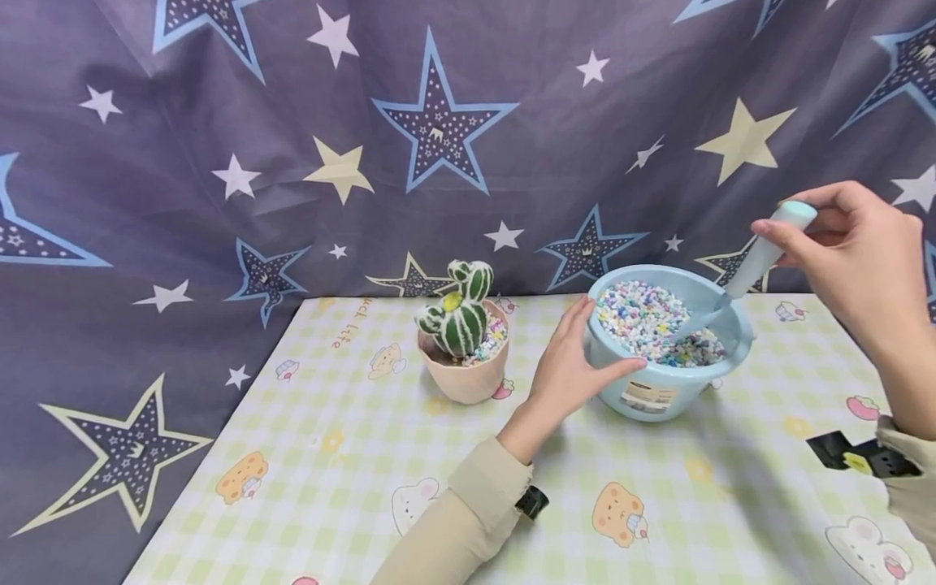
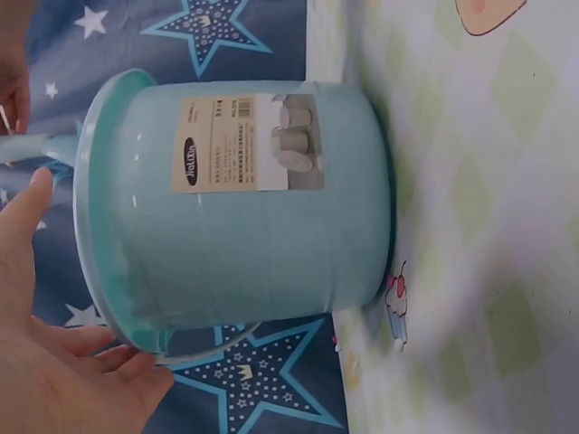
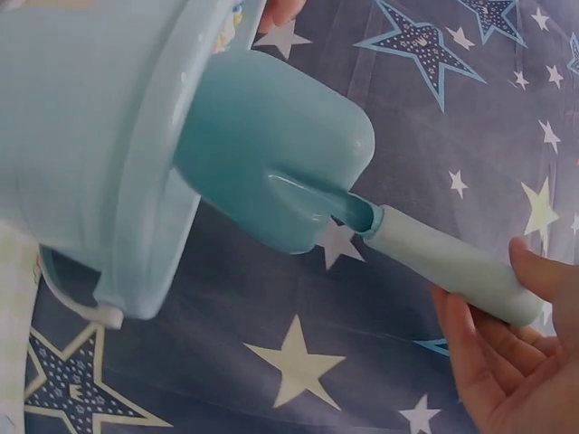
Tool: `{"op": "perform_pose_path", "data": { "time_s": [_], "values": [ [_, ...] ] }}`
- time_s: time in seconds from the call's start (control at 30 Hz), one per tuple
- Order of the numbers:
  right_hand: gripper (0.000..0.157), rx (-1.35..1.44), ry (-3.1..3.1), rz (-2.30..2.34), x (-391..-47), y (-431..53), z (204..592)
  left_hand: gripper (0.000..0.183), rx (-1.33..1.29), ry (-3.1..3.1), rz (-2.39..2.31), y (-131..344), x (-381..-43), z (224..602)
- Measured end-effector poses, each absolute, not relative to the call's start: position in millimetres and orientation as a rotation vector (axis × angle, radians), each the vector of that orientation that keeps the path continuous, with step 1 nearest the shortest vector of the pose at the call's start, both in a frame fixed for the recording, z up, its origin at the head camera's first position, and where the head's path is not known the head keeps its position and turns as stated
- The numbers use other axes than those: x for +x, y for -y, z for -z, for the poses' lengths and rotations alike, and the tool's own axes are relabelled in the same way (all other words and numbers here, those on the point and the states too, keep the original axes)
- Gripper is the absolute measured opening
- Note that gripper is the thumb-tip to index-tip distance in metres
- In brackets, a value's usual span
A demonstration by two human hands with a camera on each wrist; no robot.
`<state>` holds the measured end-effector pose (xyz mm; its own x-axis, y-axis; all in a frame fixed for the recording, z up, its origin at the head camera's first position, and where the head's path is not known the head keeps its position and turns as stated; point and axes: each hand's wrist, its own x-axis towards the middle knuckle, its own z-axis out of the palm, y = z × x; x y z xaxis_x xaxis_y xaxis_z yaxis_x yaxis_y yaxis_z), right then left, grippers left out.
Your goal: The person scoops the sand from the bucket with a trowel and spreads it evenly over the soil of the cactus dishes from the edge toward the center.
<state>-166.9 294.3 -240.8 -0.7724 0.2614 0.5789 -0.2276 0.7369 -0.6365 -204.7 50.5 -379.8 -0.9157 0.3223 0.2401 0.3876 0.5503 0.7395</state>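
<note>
A light blue bucket (image 1: 647,398) with a paper label stands at the right of the table, holding small multicoloured pebbles (image 1: 639,313). My left hand (image 1: 566,366) holds it at the left side of the rim, thumb along the front and fingers round the side near the handle joint. By the end of its pale handle, my right hand (image 1: 863,252) grips a blue hand trowel (image 3: 452,262). The trowel slants down into the bucket, its tip among the pebbles. Left of the bucket, a pink flowerpot (image 1: 468,382) contains a fuzzy green cactus (image 1: 462,325) and some pebbles.
A checked cloth with cartoon prints covers the table (image 1: 366,487). Behind it hangs a dark star-patterned curtain (image 1: 292,97). The bucket's thin carrying handle (image 3: 68,294) hangs down at the side.
</note>
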Motion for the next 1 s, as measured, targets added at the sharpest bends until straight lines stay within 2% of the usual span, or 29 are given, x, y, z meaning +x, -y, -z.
{"op": "perform_pose_path", "data": {
  "time_s": [0.1, 0.2, 0.27, 0.33, 0.4, 0.43, 0.53, 0.67, 0.83, 1.0],
  "values": [
    [0.034, -0.05, 2.301, -0.866, -165.2, -297.0, 238.1, 0.1, -0.617, 2.705, 1.316, -53.8, -205.9, 381.1],
    [0.019, -0.054, 2.356, -0.752, -163.8, -299.2, 238.0, 0.101, -0.604, 2.713, 1.297, -55.9, -207.1, 382.4],
    [0.025, -0.039, 2.374, -0.682, -162.5, -299.5, 240.8, 0.101, -0.586, 2.727, 1.265, -56.4, -207.5, 382.9],
    [0.038, -0.036, 2.382, -0.625, -160.1, -300.0, 246.0, 0.102, -0.566, 2.74, 1.231, -56.7, -207.8, 383.1],
    [0.039, -0.04, 2.37, -0.615, -156.6, -300.3, 253.9, 0.102, -0.547, 2.75, 1.203, -56.5, -208.0, 383.0],
    [0.039, -0.049, 2.347, -0.638, -154.7, -300.8, 258.4, 0.102, -0.54, 2.748, 1.203, -56.2, -208.1, 382.8],
    [0.017, -0.07, 2.271, -0.784, -148.1, -303.5, 273.1, 0.102, -0.53, 2.74, 1.213, -55.9, -208.0, 382.4],
    [0.048, -0.084, 2.172, -0.952, -141.9, -306.2, 291.5, 0.101, -0.519, 2.716, 1.246, -55.3, -207.4, 382.8],
    [0.04, -0.095, 2.116, -1.025, -145.4, -312.2, 307.2, 0.101, -0.522, 2.684, 1.273, -55.3, -208.5, 385.5],
    [0.03, -0.075, 1.973, -1.314, -147.3, -322.4, 328.1, 0.101, -0.53, 2.675, 1.278, -56.2, -209.4, 386.6]
  ]
}}
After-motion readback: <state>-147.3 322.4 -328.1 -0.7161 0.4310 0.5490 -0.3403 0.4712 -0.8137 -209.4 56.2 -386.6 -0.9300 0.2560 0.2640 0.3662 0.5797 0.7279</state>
